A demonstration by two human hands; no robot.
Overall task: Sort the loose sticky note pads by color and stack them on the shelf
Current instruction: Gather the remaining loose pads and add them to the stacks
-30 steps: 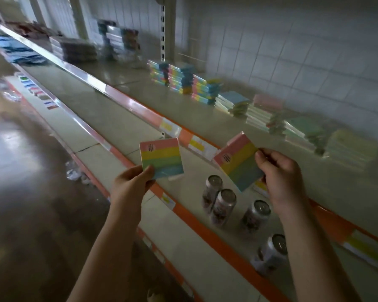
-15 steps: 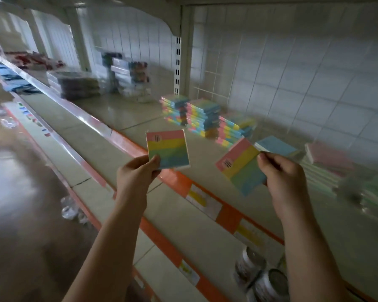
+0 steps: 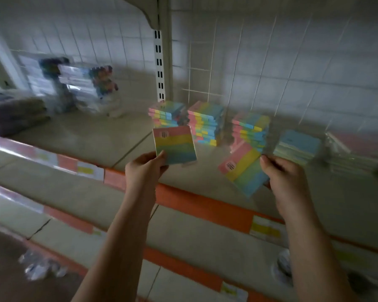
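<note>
Left hand (image 3: 145, 171): raised in front of the shelf (image 3: 92, 136); thumb and fingers pinch the lower left corner of the left rainbow pad (image 3: 174, 147), which stands nearly upright with its pink stripe on top
Right hand (image 3: 284, 177): fingers curled round the right edge of the right rainbow pad (image 3: 242, 167); that pad is tilted, pink corner toward the upper left
Rainbow stacks (image 3: 206, 123): three piles side by side at the back of the shelf, behind both held pads
Blue-topped stack (image 3: 297, 147): just right of the rainbow piles; blurred stacks lie further right
Shelf edge (image 3: 205, 208): orange strip with yellow labels, beneath the hands
</note>
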